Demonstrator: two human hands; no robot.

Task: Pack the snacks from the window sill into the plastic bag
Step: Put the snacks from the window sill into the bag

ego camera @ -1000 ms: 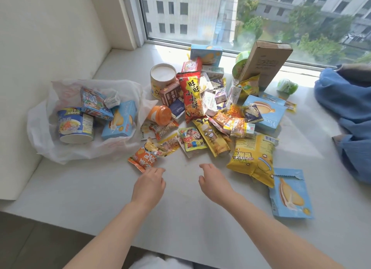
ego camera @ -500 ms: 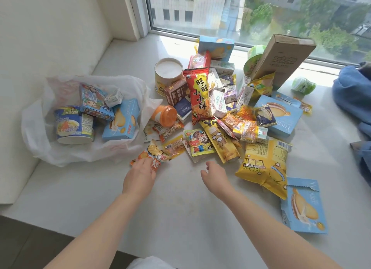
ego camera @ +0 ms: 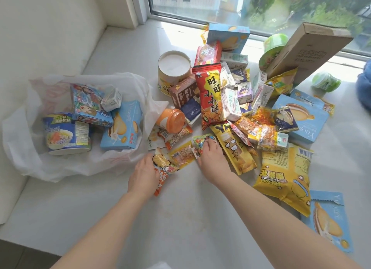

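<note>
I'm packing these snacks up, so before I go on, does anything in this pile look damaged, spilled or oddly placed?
Nothing looks spilled. Two oddities: the brown cardboard box leans tilted over the pile near the window rather than lying flat, and the blue packet at the near right has a torn top edge, so it may be open.

In the plastic bag (ego camera: 30, 148): 4 items: 1 noodle cup (ego camera: 64, 134), 1 cartoon-print box (ego camera: 88, 106), 1 small white carton (ego camera: 111, 99), 1 light-blue biscuit box (ego camera: 122, 126). On the window sill (ego camera: 180, 218): 3 more light-blue biscuit boxes, 1 blue torn-open pouch (ego camera: 329, 220), 1 white-lidded tub (ego camera: 173, 68), 1 orange-lidded cup (ego camera: 171, 120), 1 red bag (ego camera: 210, 94), 1 cardboard box (ego camera: 307, 51), 2 green cups, 2 big yellow bags. Small packets in the pile overlap too much to count. 2 hands in view.
</note>
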